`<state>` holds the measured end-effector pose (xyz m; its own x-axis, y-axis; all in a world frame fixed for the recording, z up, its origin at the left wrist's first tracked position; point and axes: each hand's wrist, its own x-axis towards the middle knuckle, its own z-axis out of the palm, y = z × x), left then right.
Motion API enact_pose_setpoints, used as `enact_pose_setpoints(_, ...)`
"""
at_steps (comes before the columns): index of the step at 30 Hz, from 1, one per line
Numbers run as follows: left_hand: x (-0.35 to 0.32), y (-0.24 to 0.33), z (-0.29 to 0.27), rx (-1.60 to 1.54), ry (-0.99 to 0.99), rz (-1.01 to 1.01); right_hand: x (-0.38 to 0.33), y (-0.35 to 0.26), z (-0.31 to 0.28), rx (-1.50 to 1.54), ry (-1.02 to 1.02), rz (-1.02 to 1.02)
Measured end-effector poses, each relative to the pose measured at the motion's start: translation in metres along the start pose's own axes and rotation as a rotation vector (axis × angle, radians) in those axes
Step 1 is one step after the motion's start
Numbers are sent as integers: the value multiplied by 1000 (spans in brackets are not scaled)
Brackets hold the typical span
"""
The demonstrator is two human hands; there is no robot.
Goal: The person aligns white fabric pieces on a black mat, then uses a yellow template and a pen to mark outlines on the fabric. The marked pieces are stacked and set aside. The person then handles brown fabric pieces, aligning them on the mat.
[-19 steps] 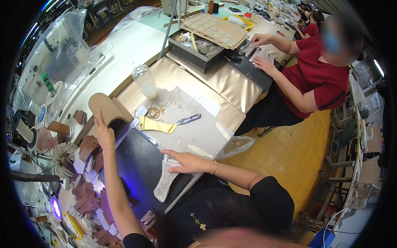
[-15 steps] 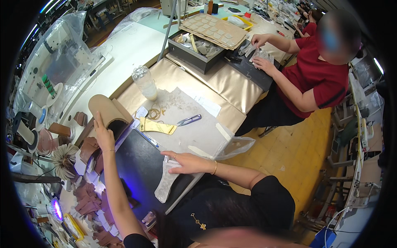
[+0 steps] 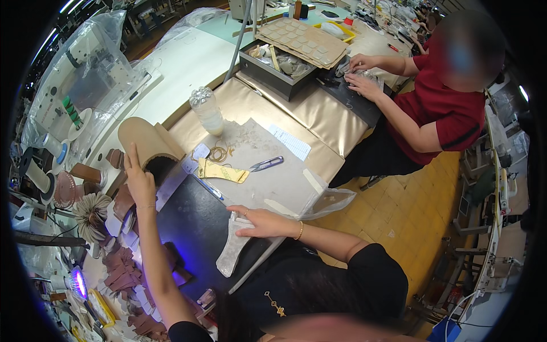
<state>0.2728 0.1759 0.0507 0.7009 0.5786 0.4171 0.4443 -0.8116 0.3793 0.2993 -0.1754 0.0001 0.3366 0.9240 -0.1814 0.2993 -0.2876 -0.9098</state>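
Observation:
My left hand (image 3: 141, 183) lies against the near left side of a tan, arched tube-like form (image 3: 138, 135), its fingers stretched out. A dark hollow shows under the form's near end. My right hand (image 3: 266, 222) pinches the upper end of a pale grey, curved cut piece (image 3: 231, 253) between thumb and fingers. That piece hangs over the near edge of a black work mat (image 3: 191, 214). Just beyond the right hand are a blue-and-white pen (image 3: 209, 188), a yellow cut piece (image 3: 223, 170) and purple-handled thread snips (image 3: 266, 163) on a grey board (image 3: 279, 185).
A plastic bottle (image 3: 206, 111) and rubber bands (image 3: 217, 154) stand and lie farther back. Brown cut pieces (image 3: 122, 265) pile up at left by a lit purple lamp (image 3: 78, 283). A plastic-covered machine (image 3: 80, 85) is far left. A co-worker in red (image 3: 436, 105) works at right beside a dark box (image 3: 276, 77).
The view has shifted slightly to the right. My left hand has slid a little farther up along the tan form. My right hand still holds the grey piece. The co-worker's hands have come closer together.

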Motion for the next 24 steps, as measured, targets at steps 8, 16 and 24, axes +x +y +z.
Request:
enact_pose_setpoints(8,-83,59,-78,-124,34,111,-7,17,1,74,60,34)
enact_pose_setpoints(16,-187,77,-106,-175,-65,118,-49,53,-47,34,242,119)
enact_pose_setpoints(24,-241,78,-81,-16,-134,89,-88,53,-107,-64,441,342)
